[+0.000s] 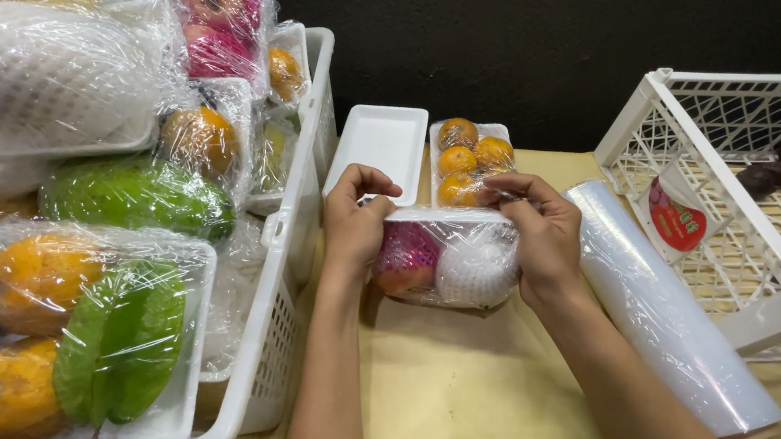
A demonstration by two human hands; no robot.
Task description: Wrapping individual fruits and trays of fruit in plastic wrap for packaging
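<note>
Yellow cloth covers the table (464, 384), and the wall behind it is dark. Both hands hold a small foam tray of fruit (447, 257) in the middle, tipped up toward the person. It has a pink fruit and a white netted fruit inside, with clear wrap over them. The left hand (354, 221) pinches the wrap at the tray's top left edge. The right hand (537, 234) grips the right side, fingers curled over the top. The wrap looks pulled on but not smoothed flat yet.

On the left, a white basket (275, 355) is full of wrapped fruit trays, so lots are done. Just behind the hands sit an empty white tray (383, 144) and a tray of small oranges (469, 159). A roll of clear wrap (667, 317) lies on the right. Far right, a white crate (691, 171) holds loose fruit, not wrapped.
</note>
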